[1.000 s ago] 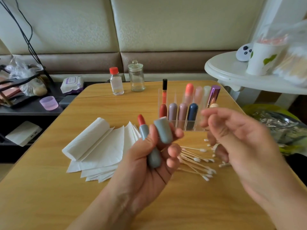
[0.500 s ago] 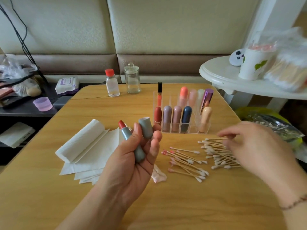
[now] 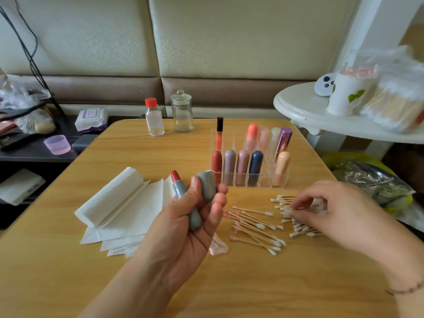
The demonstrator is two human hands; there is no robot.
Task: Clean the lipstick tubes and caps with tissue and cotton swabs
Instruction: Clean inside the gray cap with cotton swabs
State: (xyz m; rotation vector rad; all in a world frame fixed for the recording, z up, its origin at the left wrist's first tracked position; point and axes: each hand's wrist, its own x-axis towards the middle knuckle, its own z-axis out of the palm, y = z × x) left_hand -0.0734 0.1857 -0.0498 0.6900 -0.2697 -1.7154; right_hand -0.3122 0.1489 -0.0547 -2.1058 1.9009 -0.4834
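Observation:
My left hand (image 3: 183,230) is raised over the table's middle and grips an open grey-blue lipstick tube (image 3: 183,198) with a red bullet, together with its grey-blue cap (image 3: 207,184) held between the fingers. My right hand (image 3: 339,210) reaches down onto a pile of clean white cotton swabs (image 3: 296,221), fingertips touching them; whether one is pinched I cannot tell. Used pink-tipped swabs (image 3: 252,228) lie between the hands. A stack of white tissues (image 3: 119,210) lies left of my left hand. A pink-stained tissue wad (image 3: 218,247) peeks out below it.
A clear organizer (image 3: 250,182) with several capped lipsticks stands behind the swabs. A small red-capped bottle (image 3: 154,118) and a glass jar (image 3: 182,113) sit at the wooden table's (image 3: 229,283) far edge. A white side table (image 3: 305,111) with a cup and swab bags is at right.
My right hand dropped from beside the lipstick down to the clean swab pile at right. My left hand stayed raised with the tube and cap, shifting slightly left.

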